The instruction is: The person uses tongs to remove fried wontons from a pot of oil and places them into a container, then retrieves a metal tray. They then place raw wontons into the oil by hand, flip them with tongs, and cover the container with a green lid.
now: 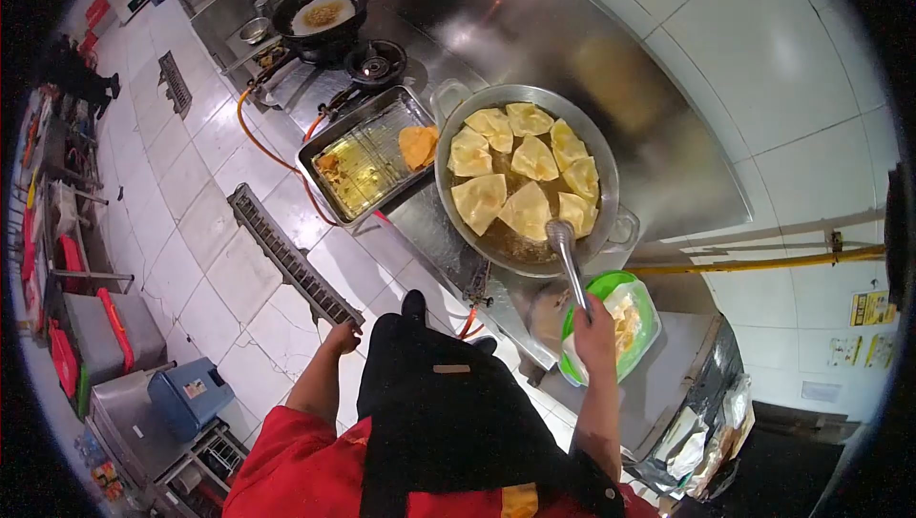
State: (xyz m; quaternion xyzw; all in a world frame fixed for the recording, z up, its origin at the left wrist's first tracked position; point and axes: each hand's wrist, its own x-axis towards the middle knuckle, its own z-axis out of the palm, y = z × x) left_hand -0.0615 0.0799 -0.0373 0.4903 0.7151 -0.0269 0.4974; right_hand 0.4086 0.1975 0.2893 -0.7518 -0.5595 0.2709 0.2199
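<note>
My right hand (595, 331) is closed around metal tongs (568, 260). The tongs' tips reach into a wide two-handled metal pan (611, 170), beside a folded dough piece (576, 212) at the pan's lower right. Several pale, folded dough pieces (480, 197) float in the pan's oil. Below my right hand, a green-rimmed plastic container (651, 320) holds pale and orange-brown pieces of food. Hanging low on the left, away from the pan, my left hand (343, 337) has its fingers curled, with no held object visible.
Left of the pan, a metal tray (367, 127) with a wire rack holds an orange-brown fried piece (417, 147) and oil. Farther off are a bare burner (376, 64) and a black wok (329, 27) on the stove. An orange hose (250, 127) hangs along the counter. Another person (76, 74) stands far left.
</note>
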